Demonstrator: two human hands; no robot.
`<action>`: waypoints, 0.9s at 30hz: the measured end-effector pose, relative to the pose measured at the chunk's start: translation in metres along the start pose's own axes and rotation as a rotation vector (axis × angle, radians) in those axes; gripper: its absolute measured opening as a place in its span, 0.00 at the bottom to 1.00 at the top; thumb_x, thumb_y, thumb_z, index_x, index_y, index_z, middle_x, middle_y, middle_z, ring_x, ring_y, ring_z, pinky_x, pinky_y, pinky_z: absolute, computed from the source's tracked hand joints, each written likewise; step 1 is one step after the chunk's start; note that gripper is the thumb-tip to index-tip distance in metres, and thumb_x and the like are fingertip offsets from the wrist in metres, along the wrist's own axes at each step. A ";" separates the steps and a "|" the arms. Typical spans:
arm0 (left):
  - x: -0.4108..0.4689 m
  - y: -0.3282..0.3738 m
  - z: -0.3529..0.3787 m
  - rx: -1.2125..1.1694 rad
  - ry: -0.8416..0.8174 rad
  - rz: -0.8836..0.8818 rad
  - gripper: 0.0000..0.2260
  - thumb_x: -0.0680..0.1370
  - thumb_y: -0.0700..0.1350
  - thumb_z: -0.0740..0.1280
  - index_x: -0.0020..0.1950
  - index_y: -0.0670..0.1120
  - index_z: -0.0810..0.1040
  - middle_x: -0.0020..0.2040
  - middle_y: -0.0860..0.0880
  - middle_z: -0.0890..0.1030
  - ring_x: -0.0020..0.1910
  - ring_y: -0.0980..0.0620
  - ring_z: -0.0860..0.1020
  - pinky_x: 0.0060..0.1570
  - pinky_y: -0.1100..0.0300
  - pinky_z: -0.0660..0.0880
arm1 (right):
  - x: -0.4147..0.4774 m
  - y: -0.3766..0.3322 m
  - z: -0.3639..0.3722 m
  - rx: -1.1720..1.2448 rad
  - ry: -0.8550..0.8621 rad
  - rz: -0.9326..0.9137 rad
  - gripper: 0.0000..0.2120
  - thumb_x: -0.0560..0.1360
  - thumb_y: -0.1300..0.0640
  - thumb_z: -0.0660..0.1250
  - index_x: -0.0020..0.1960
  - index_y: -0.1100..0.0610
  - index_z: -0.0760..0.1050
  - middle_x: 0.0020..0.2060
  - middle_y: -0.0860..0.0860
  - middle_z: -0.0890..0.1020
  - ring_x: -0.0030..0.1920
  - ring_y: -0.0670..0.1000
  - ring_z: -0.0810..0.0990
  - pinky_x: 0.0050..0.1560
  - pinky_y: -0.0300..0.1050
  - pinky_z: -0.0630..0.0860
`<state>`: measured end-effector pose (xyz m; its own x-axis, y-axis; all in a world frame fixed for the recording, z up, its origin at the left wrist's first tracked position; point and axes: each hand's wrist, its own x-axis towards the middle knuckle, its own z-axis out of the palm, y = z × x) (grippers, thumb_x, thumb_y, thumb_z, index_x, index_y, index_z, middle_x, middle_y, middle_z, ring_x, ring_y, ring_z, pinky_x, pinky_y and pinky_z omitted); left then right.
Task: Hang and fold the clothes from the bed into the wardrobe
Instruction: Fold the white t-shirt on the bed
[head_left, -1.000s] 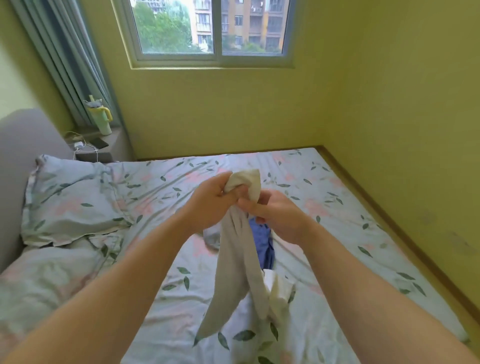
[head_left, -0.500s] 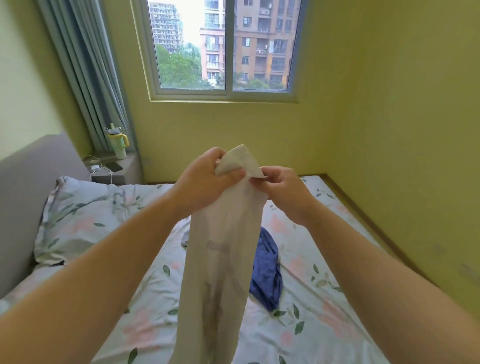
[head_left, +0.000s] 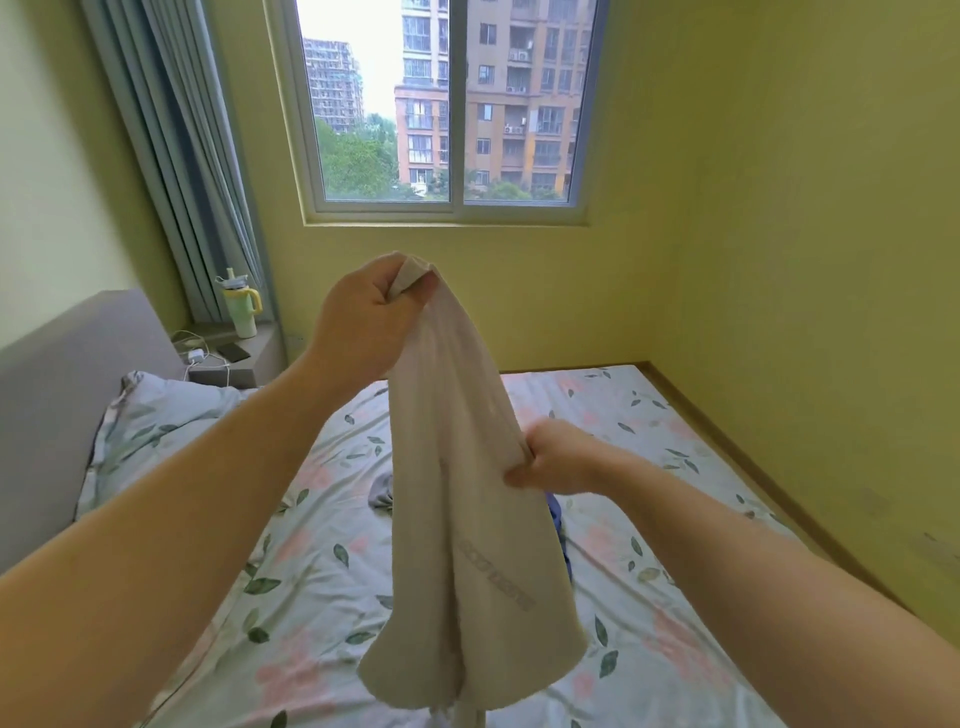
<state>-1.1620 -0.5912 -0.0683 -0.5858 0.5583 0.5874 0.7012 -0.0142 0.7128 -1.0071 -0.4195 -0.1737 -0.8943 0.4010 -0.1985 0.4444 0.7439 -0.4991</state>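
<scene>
A pale beige garment with faint lettering hangs in the air over the bed. My left hand grips its top corner, held high in front of the window wall. My right hand pinches the garment's right edge lower down, about halfway along it. Behind the hanging cloth, a blue garment and a grey piece of clothing lie on the flowered sheet, both mostly hidden. No wardrobe is in view.
A pillow lies at the left by the grey headboard. A bedside shelf holds a green tumbler, a charger and a phone. Curtain and window are behind; a yellow wall runs along the bed's right side.
The garment has been lifted off the bed. My left hand rose with the top corner, and my right hand slid down from the top to the garment's right edge.
</scene>
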 end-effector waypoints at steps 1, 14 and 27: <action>0.002 -0.002 -0.005 0.000 0.026 -0.006 0.13 0.83 0.50 0.65 0.48 0.41 0.80 0.44 0.39 0.78 0.39 0.55 0.71 0.42 0.56 0.68 | -0.002 0.005 0.005 -0.045 -0.034 0.032 0.08 0.76 0.56 0.70 0.52 0.58 0.83 0.47 0.52 0.85 0.48 0.53 0.83 0.51 0.49 0.81; 0.024 -0.034 -0.044 -0.096 0.179 -0.297 0.07 0.83 0.50 0.66 0.57 0.50 0.81 0.46 0.53 0.78 0.43 0.51 0.78 0.32 0.58 0.79 | -0.019 0.030 -0.027 0.168 0.102 0.052 0.18 0.79 0.35 0.60 0.52 0.50 0.73 0.49 0.51 0.80 0.48 0.53 0.82 0.39 0.47 0.81; 0.033 -0.040 -0.031 -0.174 0.200 -0.323 0.09 0.84 0.47 0.63 0.59 0.43 0.78 0.48 0.51 0.75 0.48 0.52 0.78 0.37 0.57 0.84 | -0.027 0.049 -0.084 -0.318 0.086 0.097 0.15 0.77 0.38 0.68 0.40 0.48 0.78 0.38 0.45 0.81 0.40 0.46 0.79 0.40 0.42 0.74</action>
<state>-1.2214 -0.5981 -0.0656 -0.8438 0.3848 0.3741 0.3999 -0.0141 0.9164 -0.9571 -0.3493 -0.1220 -0.8453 0.5118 -0.1536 0.5336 0.8239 -0.1911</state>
